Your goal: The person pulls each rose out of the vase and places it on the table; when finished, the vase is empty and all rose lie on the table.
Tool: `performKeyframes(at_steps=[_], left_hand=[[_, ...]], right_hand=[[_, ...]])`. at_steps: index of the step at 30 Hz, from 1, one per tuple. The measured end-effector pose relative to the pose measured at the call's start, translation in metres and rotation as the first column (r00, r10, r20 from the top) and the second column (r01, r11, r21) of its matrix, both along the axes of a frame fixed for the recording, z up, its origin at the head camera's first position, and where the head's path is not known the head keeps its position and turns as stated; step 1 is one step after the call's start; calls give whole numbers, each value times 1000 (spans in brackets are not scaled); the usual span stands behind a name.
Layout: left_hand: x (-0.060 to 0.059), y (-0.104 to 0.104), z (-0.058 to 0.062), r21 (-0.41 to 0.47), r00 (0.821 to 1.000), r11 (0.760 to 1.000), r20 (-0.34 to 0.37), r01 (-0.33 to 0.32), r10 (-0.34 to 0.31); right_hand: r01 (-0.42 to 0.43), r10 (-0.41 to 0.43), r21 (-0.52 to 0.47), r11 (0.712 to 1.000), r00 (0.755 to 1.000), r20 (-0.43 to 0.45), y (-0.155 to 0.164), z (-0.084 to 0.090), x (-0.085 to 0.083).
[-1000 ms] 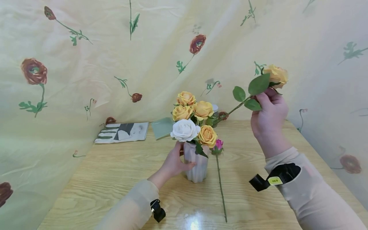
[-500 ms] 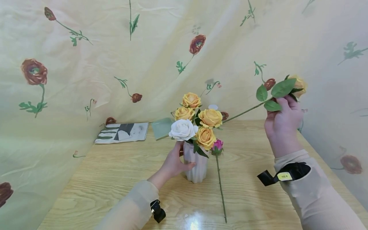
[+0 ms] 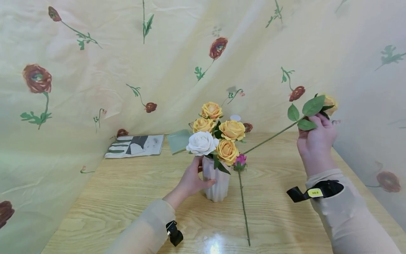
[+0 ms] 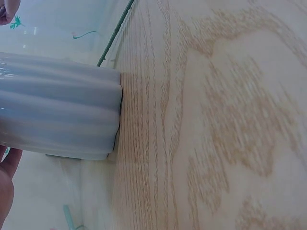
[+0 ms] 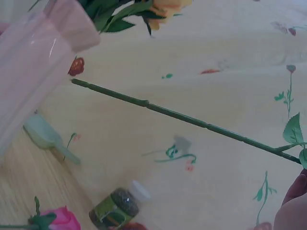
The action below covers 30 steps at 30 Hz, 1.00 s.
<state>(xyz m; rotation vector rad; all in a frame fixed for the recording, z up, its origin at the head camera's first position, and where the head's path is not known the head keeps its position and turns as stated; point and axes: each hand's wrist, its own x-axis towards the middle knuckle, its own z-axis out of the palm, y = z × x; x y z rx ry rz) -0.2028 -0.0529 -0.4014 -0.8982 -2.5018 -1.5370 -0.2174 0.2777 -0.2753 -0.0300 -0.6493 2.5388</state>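
The left hand curls round the vase, upright on the table, which looks stiff, smooth and perhaps breakable, so best held round its ribbed body. Beyond, the right hand pinches a yellow rose in the air (probably light, its stem springy) under the bloom, a sound place to hold.

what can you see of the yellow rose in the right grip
The yellow rose has a ruffled bloom, broad green leaves and a long, thin green stem with small bumps; it looks artificial, perhaps cloth and plastic. The right grip pinches it just below the bloom. It slants, bloom end higher, its free stem end outside the vase.
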Motion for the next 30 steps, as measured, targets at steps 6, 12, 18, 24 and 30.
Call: performKeyframes(at_steps=[6,12,18,24,30], left_hand=[[0,0,-1,-6,1000,1000,4,-10,10],[0,0,-1,-9,1000,1000,-8,-17,17],[-1,1,-1,-2,1000,1000,-14,-9,9],[-1,1,-2,9,1000,1000,-20,-4,4],[-1,0,-2,7,1000,1000,-9,-7,7]], right_hand=[[-10,5,60,998,996,91,4,-17,-3],[-8,-18,130,992,980,196,2,-31,-7],[-15,-27,187,982,975,222,-7,-48,-11],[-74,-2,253,965,957,290,-14,-61,-9],[-105,-23,349,931,939,342,-21,-73,-7]])
